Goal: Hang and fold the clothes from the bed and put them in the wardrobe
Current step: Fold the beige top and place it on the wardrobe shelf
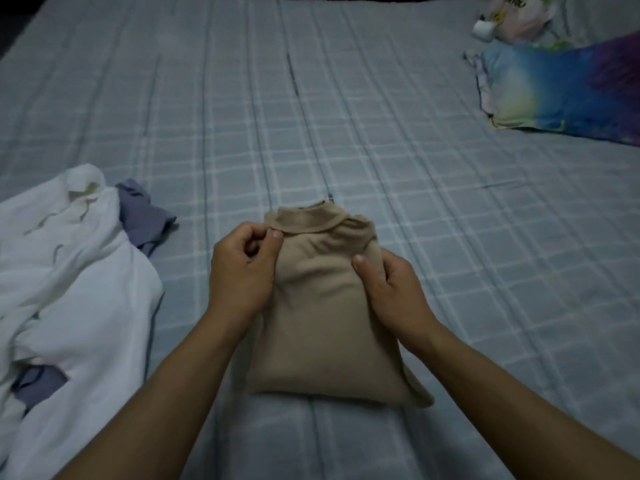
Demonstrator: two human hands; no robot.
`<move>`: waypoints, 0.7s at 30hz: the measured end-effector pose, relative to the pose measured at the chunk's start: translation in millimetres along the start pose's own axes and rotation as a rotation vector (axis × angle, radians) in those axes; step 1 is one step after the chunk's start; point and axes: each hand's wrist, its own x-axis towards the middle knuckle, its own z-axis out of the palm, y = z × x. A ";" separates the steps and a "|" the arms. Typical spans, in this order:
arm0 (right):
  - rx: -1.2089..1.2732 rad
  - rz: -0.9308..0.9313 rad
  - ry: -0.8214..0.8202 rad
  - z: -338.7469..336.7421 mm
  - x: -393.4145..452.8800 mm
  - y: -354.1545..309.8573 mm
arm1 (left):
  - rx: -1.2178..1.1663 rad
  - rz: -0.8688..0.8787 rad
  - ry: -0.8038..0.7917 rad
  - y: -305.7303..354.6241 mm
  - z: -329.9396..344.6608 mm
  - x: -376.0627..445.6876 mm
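A beige high-neck top (325,306) lies folded into a narrow rectangle in the middle of the bed (346,133), collar pointing away from me. My left hand (242,271) pinches its left shoulder edge just below the collar, fingers curled. My right hand (388,289) grips the right edge, thumb on top of the fabric and fingers tucked underneath. A crumpled white garment (76,271) lies to the left, with a purple-grey garment (145,216) partly under it.
The bed has a pale blue checked cover. At the far right lies a tie-dye blue and purple pillow (568,88). Behind it sits a plastic bag (516,19) with a small white roll (483,29) beside it.
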 end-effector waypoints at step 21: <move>-1.013 -0.325 -0.354 59.1 50.6 108.3 | 1.096 0.457 -0.533 -143.7 41.5 39.8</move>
